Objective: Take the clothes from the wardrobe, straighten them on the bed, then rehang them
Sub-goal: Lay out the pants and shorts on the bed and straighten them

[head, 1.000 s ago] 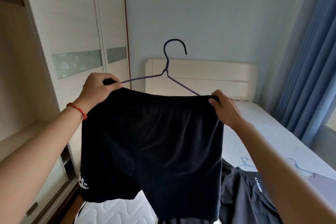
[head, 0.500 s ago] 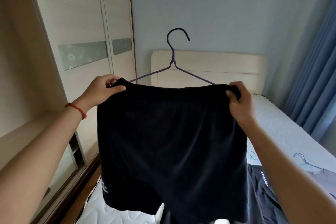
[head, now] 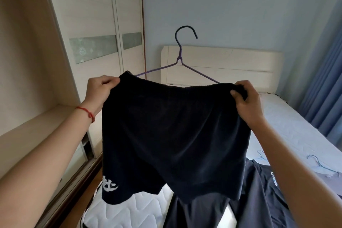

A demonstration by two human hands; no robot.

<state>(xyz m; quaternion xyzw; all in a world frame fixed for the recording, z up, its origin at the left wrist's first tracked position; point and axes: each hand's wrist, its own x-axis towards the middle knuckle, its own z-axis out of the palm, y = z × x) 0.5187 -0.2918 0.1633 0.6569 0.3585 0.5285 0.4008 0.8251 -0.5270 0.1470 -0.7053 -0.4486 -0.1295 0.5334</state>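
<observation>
Black shorts [head: 172, 135] with a white mark on the lower left leg hang in the air in front of me, on a purple wire hanger [head: 180, 57] whose hook stands above the waistband. My left hand [head: 100, 90] grips the left end of the waistband. My right hand [head: 246, 102] grips the right end. The shorts hang over the foot of the bed [head: 288, 127].
The open wardrobe [head: 37, 79] with a bare shelf stands at the left, its sliding doors [head: 96, 24] beyond. Dark clothes [head: 259, 200] and loose wire hangers [head: 318, 163] lie on the mattress at lower right. Blue curtains [head: 325, 79] hang at the right.
The shorts on the hanger have stayed held up between both hands. The view has shifted a little, so the white mark on the left leg shows again.
</observation>
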